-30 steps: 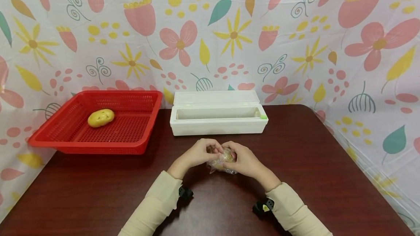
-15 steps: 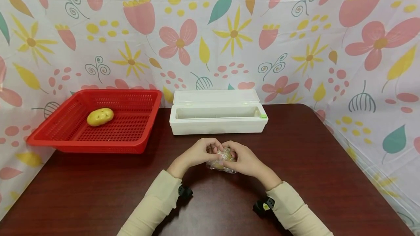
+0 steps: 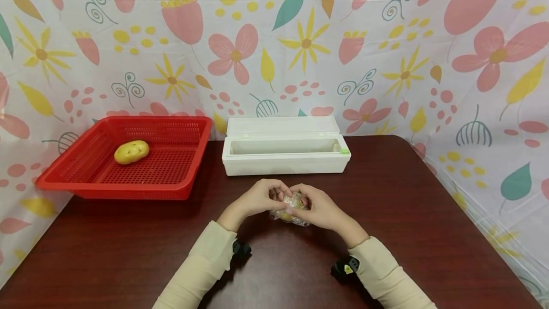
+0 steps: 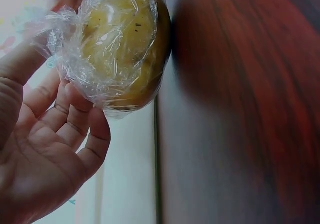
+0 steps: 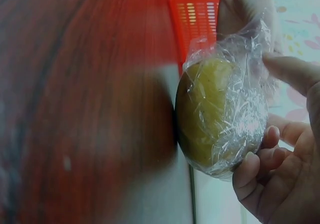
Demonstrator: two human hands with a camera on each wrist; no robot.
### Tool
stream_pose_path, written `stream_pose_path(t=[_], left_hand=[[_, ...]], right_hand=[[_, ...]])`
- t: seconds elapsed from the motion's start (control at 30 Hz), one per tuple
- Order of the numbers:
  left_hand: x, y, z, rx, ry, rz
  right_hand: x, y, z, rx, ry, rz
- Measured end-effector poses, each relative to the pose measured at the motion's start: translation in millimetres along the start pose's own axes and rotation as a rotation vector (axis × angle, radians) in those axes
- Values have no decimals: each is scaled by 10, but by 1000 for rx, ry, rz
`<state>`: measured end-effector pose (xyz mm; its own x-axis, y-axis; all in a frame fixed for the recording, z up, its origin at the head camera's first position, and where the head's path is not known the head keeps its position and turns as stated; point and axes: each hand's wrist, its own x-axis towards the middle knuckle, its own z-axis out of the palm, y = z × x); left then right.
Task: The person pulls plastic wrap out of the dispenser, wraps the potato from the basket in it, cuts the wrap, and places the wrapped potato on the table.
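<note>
A yellow potato point(image 5: 206, 107) in crinkled clear plastic wrap point(image 4: 75, 59) rests on the table between the two hands. My left hand point(image 3: 262, 198) is on its left side, thumb and fingers pinching the gathered film at the top. Its lower fingers point(image 4: 97, 134) curl against the wrapped side. From the right, my right hand point(image 3: 318, 208) holds the film, its thumb point(image 5: 290, 70) pressed to the bunched wrap. The right hand's other fingers point(image 5: 250, 176) bend against the potato's far side. In the head view the hands partly cover the potato.
A red perforated basket point(image 3: 195, 166) at the back left holds an unwrapped potato point(image 3: 131, 152). Behind the hands stands a long white box point(image 3: 286, 165) with its lid raised. The dark wooden table point(image 3: 283, 271) meets a flowered cloth point(image 3: 364, 99) at the back.
The right thumb has shifted slightly left and up over the film. The loose wrap at the potato's lower left hangs less. Both hands otherwise stay in place.
</note>
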<state>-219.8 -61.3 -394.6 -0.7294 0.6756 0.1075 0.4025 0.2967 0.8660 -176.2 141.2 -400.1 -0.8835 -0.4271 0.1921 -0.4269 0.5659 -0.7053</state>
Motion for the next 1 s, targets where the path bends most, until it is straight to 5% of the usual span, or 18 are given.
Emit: stream_pose_path(t=[0.33,0.73,1.0], left_hand=[[2,49,-4,54,20,32],[4,-41,-65,203,-59,127],[3,-44,-43,254,-8,123]], right_hand=[[18,-10,-11,10,19,2],[13,94,-16,-18,25,-62],[12,108,-33,-54,26,-77]])
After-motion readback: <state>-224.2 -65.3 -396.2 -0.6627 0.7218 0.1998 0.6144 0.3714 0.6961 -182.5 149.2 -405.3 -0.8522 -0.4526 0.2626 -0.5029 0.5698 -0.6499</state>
